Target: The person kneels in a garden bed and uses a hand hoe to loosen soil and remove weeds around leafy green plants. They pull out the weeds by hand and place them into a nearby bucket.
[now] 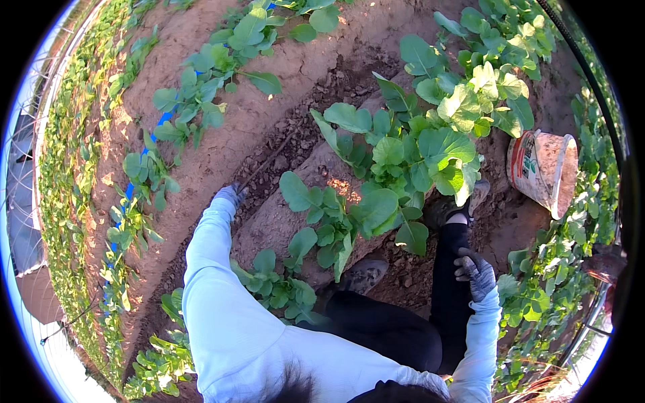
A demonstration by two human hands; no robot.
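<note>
My left hand (233,193), in a grey glove, reaches down to the loose soil of the furrow (272,161) on the left. Its fingers are small and partly hidden against the dirt. From beside them a thin, stick-like line (269,160) runs up along the furrow; whether I hold it cannot be made out. My right hand (476,272), gloved too, hovers beside my black trouser leg (451,269) with the fingers curled in. What they close on, if anything, is hidden. Between my arms grow broad-leaved green plants (376,208) on a raised soil bed.
A dirty white bucket (543,171) with a red and green print lies tilted at the right. My shoes (366,275) rest in the dirt close to the plants. Another plant row follows a blue strip (153,138) on the left. A black cable (591,74) curves along the right.
</note>
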